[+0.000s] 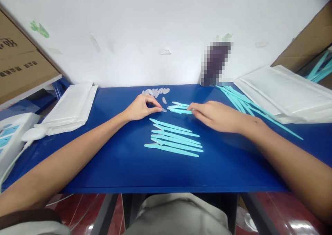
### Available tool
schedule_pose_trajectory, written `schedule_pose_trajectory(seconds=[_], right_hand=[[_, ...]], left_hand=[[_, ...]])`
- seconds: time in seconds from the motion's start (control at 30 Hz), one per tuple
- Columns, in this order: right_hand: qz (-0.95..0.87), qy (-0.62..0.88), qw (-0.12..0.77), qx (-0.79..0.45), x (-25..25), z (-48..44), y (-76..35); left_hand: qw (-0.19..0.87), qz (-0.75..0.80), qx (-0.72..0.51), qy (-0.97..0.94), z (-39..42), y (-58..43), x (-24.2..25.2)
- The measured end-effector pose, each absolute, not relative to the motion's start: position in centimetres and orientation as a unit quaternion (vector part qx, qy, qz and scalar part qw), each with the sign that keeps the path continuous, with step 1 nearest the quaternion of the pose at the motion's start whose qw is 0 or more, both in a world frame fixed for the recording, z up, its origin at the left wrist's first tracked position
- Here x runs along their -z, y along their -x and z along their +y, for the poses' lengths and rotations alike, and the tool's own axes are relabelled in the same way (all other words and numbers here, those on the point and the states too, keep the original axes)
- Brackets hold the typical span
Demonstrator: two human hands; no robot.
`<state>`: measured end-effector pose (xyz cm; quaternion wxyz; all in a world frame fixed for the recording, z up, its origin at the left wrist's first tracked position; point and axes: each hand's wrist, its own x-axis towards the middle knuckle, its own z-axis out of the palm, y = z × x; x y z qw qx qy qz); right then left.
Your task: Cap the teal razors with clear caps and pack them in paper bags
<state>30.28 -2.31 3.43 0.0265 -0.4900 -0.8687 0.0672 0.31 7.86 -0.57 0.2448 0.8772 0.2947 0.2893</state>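
Note:
My left hand (141,107) rests on the blue table (116,159) with thumb and forefinger pinched on a small clear plastic cap (164,110). My right hand (214,114) lies to the right, its fingertips closed on the end of a light blue plastic stick in a small bunch (178,108). Between and below the hands lies a row of several light blue sticks (174,139), side by side. A little heap of clear caps (155,91) sits just beyond my left hand.
A loose pile of blue sticks (238,100) fans out at the right. White packets are stacked at the left (70,107) and at the right (282,90). Cardboard boxes (20,65) stand at both sides. A white device with a cable (12,134) sits at the far left.

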Motion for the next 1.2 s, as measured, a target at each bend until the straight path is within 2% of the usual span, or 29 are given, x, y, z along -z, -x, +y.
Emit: schedule_pose_trajectory(seconds=[0.57, 0.73, 0.87, 0.97, 1.07, 1.2], right_hand=[[-0.894, 0.439, 0.064, -0.069, -2.1, -2.1, -28.9], [-0.889, 0.455, 0.056, -0.007, -2.0, -2.3, -28.2], [-0.881, 0.466, 0.047, 0.058, -2.0, -2.0, -29.2], [-0.880, 0.460, 0.071, 0.092, -2.1, -2.0, -29.6], [-0.902, 0.415, 0.104, 0.062, -2.4, -2.4, -29.3], [-0.932, 0.349, 0.092, -0.008, -2.8, -3.3, -28.1]], left_hand=[[0.220, 0.226, -0.255, -0.914, 6.5, -2.0, 0.5], [0.158, 0.205, -0.230, -0.938, 6.4, -3.1, 0.3], [0.062, 0.243, -0.228, -0.941, 7.3, -2.1, 0.4], [0.021, 0.266, -0.208, -0.941, 8.0, -1.4, 0.9], [0.011, 0.286, -0.164, -0.944, 8.3, -1.2, 1.0], [-0.005, 0.294, -0.143, -0.945, 8.5, -0.9, 0.6]])
